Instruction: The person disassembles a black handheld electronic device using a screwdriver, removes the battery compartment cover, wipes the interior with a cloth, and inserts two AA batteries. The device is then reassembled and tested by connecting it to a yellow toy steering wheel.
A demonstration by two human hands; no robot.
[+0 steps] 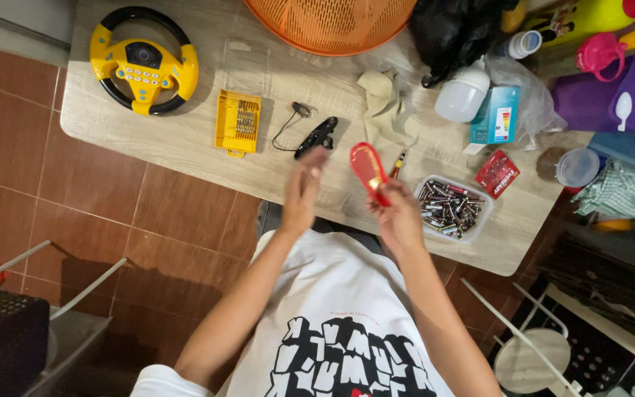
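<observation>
The right hand (pixel 398 217) grips a red plastic piece (pixel 368 167) upright, the open, empty left hand (pixel 303 187) just beside it.

There is a single view, from a camera worn on the person's head, looking almost straight down past the chest and forearms; the far edge of the desk (pixel 185 140) runs along the top of the frame and the tiled floor (pixel 75 213) fills the lower left. It sits close enough to show both raised forearms in full, yet wide enough to take in a chair (pixel 53 294) at lower left and a stool (pixel 531 360) at lower right; with only one view, none of the scene is shared.
</observation>
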